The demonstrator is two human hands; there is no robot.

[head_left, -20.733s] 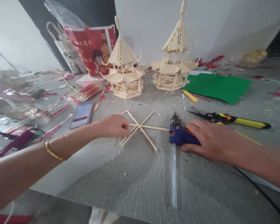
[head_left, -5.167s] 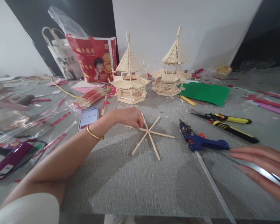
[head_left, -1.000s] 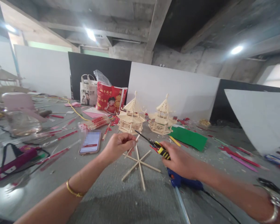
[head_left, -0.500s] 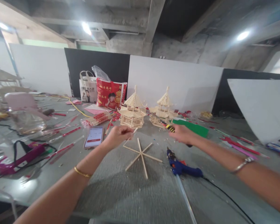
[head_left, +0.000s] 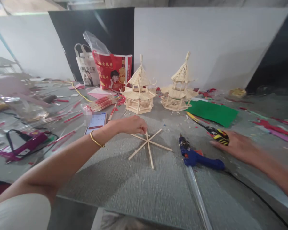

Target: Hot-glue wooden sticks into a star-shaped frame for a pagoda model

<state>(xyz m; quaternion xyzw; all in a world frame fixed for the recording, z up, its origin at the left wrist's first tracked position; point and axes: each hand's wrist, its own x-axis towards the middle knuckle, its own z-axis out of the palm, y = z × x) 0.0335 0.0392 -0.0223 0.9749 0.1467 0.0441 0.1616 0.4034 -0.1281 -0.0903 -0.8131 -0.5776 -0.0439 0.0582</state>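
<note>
My left hand (head_left: 135, 124) is closed in a pinch over the far end of a star of crossed wooden sticks (head_left: 150, 156) lying flat on the table. Its fingers mostly cover a short wooden stick (head_left: 147, 135) at their tips. To the right, my right hand (head_left: 237, 143) is around the handle of a yellow-and-black tool (head_left: 218, 135), low over the table; motion blurs this hand, and the tool's exact kind is unclear. Between the hands lies a blue glue gun (head_left: 194, 158) with a clear glue stick (head_left: 199, 198) out of its back.
Two small wooden-stick pavilions (head_left: 139, 95) (head_left: 177, 92) stand behind the star. A green sheet (head_left: 213, 111) lies at the right. A phone (head_left: 96, 121), a red bag (head_left: 112, 72) and a purple tool (head_left: 26, 147) are at the left. The glue gun's black cord (head_left: 256, 193) runs front right.
My left hand has brought the short stick right and down to the star. My right hand has moved right and lower with the yellow-and-black tool. The view has tipped downward.
</note>
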